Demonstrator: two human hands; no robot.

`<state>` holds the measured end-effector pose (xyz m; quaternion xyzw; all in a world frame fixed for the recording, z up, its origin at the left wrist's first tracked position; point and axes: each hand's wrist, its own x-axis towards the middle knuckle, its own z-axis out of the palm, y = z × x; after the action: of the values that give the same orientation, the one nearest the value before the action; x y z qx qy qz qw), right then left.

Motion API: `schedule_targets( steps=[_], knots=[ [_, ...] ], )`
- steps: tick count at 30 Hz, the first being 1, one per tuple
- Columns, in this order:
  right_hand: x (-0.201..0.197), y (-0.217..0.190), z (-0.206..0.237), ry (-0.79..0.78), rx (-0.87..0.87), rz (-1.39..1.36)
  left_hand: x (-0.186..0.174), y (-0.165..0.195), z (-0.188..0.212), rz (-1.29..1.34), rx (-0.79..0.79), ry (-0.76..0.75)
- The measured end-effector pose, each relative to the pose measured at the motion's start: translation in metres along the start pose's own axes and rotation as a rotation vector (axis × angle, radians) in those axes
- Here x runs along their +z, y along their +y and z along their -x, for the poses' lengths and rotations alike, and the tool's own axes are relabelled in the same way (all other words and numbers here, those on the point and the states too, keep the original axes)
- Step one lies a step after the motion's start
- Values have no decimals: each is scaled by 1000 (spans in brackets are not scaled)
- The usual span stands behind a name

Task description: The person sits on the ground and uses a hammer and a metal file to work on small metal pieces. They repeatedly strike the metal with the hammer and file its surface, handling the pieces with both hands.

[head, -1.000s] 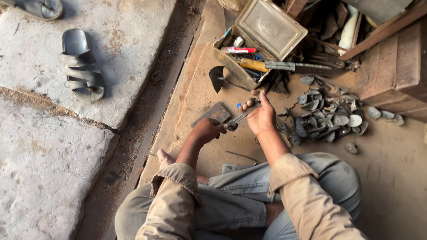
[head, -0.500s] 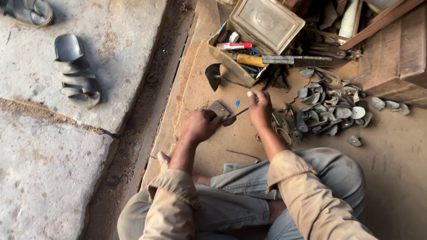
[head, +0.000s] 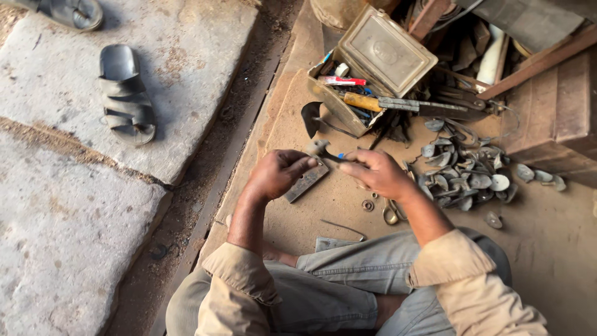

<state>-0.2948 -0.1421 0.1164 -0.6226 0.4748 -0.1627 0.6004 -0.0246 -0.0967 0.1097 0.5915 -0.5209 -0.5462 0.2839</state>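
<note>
My left hand [head: 278, 173] pinches a small grey metal piece [head: 317, 148] at chest height above the board. My right hand [head: 375, 173] is closed on a thin tool with a blue handle [head: 340, 157] whose tip meets that piece. Both hands hover over a flat dark metal block [head: 307, 182] lying on the brown wooden board [head: 292, 118]. A pair of scissors [head: 392, 213] and a small ring washer [head: 368, 205] lie just under my right wrist.
An open metal tool box [head: 379, 53] with a file and pens stands behind the hands. A heap of grey metal heel plates [head: 465, 171] lies at the right. A grey sandal [head: 124, 94] rests on the stone slab [head: 68, 205] to the left.
Both hands have lifted off the metal block and come together. The small piece is now held up between them, with the tool at it.
</note>
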Motion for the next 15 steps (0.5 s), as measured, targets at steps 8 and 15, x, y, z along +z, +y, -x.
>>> schedule_targets(
  steps=[8, 15],
  knots=[
    [-49, 30, -9, -222, 173, -230, 17, 0, -17, -217, -76, -182],
    [-57, 46, -17, -168, 235, -266, 40, -1, -38, -327, -217, -146]
  ],
)
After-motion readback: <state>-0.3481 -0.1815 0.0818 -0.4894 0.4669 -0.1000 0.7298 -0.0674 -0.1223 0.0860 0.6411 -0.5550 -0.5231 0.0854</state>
